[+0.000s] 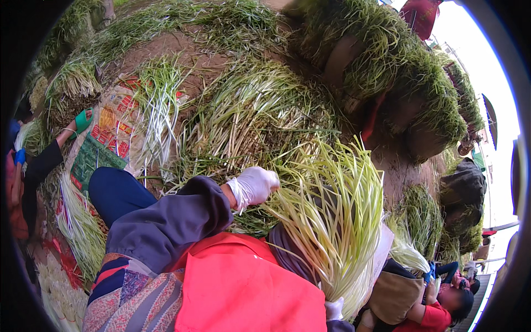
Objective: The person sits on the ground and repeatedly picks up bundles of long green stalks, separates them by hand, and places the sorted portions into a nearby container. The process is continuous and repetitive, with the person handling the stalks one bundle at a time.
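A large bundle of long yellow-green leafy stalks, like garlic chives (pixel 344 232), lies fanned across the right side of my lap. My right hand (pixel 334 309), in a white glove, is around its pale lower end at the bottom; the stalks hide most of the fingers. My left hand (pixel 259 186), in a thin white glove, is closed at the bundle's leaf tips on its left side; whether a leaf is between the fingers cannot be told. A red apron (pixel 249 286) covers my lap. Beyond my left hand lies a loose heap of untrimmed stalks (pixel 236 120).
Cleaned white stalks (pixel 159 124) lie on a printed sack (pixel 110 137) at the left. Big stacked bundles (pixel 398 70) stand at the upper right. A person with a green sandal (pixel 83 123) sits at the left; a person in red (pixel 431 317) works close by at the lower right.
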The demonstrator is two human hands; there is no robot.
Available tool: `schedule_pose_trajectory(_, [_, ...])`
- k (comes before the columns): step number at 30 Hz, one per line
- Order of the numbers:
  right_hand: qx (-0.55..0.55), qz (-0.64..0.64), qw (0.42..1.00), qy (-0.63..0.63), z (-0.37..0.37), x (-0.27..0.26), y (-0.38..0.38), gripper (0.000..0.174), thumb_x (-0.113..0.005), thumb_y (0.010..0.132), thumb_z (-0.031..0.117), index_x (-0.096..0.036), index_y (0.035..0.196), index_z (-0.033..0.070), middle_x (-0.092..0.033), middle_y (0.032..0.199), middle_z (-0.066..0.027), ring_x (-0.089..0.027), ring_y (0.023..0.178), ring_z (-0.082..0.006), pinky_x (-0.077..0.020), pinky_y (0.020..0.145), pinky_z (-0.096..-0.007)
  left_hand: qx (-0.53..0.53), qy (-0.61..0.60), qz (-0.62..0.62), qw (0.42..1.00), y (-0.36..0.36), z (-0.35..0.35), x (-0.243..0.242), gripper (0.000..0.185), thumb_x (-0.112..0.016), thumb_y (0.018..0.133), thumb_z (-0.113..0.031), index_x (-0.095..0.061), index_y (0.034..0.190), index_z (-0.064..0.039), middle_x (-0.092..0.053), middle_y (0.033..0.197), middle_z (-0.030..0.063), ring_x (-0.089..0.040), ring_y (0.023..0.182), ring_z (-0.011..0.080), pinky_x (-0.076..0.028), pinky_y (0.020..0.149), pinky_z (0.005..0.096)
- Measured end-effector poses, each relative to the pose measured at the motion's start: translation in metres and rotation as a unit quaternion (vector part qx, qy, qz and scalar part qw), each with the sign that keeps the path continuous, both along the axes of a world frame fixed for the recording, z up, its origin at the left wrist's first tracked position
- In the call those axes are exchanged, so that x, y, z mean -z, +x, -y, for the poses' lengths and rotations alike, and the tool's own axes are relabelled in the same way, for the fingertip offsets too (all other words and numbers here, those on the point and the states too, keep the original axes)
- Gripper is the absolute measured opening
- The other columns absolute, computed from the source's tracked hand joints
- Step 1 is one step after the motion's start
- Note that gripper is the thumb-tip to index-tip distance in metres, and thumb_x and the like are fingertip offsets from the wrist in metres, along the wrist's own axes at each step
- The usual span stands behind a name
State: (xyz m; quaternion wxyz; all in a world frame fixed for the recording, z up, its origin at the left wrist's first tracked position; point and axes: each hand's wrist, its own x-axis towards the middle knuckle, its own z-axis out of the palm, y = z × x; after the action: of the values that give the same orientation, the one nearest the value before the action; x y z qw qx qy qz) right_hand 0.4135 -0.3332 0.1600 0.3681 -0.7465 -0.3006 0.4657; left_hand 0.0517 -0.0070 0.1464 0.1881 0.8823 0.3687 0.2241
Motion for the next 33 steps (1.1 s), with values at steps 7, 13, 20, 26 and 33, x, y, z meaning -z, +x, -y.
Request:
schedule_pose_trajectory(7, [0.014, -0.016, 1.0, -0.005, 0.005, 0.001, 0.001, 0.042, -0.073, 0.051, -0.003, -0.066, 0.093, -0.003, -0.064, 0.083, -0.005, -0.06, 0.072, -0.018, -0.0478, 0.068, -0.0309, -0.298, -0.145, -0.091, 0.939, -0.066, -0.041, -0.032, 0.029, -0.056, 0.085, -0.035, -0.067, 0.086, -0.008, -0.065, 0.083, 0.0147, -0.063, 0.077, 0.0331, -0.049, 0.069, 0.0445])
schedule_pose_trajectory(13, [0.001, 0.07, 0.997, -0.042, 0.004, 0.0, 0.0, 0.041, -0.071, 0.05, -0.003, -0.066, 0.091, -0.004, -0.064, 0.082, -0.0055, -0.059, 0.072, -0.0176, -0.0479, 0.066, -0.0305, 0.028, -0.191, 0.103, 0.976, -0.068, -0.012, -0.046, 0.047, -0.06, 0.078, -0.009, -0.052, 0.125, -0.01, -0.054, 0.127, 0.011, -0.054, 0.115, 0.0234, -0.041, 0.1, 0.0305])
schedule_pose_trajectory(20, [-0.005, 0.052, 0.999, -0.011, 0.005, 0.0, 0.001, 0.043, -0.071, 0.051, -0.004, -0.066, 0.094, -0.005, -0.065, 0.084, -0.0056, -0.06, 0.073, -0.0176, -0.0482, 0.066, -0.0301, 0.028, -0.19, -0.038, 0.981, -0.029, 0.053, -0.005, 0.022, -0.06, 0.084, -0.027, -0.069, 0.097, -0.012, -0.067, 0.088, 0.0118, -0.064, 0.078, 0.0286, -0.051, 0.072, 0.0354])
schedule_pose_trajectory(26, [0.006, 0.025, 1.0, 0.013, 0.007, 0.005, 0.004, 0.045, -0.071, 0.052, -0.005, -0.066, 0.096, -0.004, -0.065, 0.086, -0.005, -0.06, 0.075, -0.0173, -0.0482, 0.068, -0.0301, -0.065, -0.195, -0.081, 0.975, -0.042, 0.035, -0.011, 0.03, -0.061, 0.081, -0.041, -0.068, 0.101, -0.019, -0.066, 0.085, 0.0152, -0.064, 0.079, 0.0304, -0.05, 0.072, 0.0392])
schedule_pose_trajectory(33, [0.0, -0.008, 1.0, 0.021, 0.004, 0.007, 0.007, 0.044, -0.071, 0.052, -0.005, -0.067, 0.096, -0.003, -0.066, 0.087, -0.0052, -0.06, 0.078, -0.0168, -0.0479, 0.071, -0.0302, -0.071, -0.124, 0.044, 0.989, -0.015, 0.003, 0.033, 0.034, -0.063, 0.08, -0.025, -0.062, 0.113, -0.021, -0.064, 0.086, 0.0157, -0.061, 0.079, 0.0321, -0.049, 0.07, 0.0381])
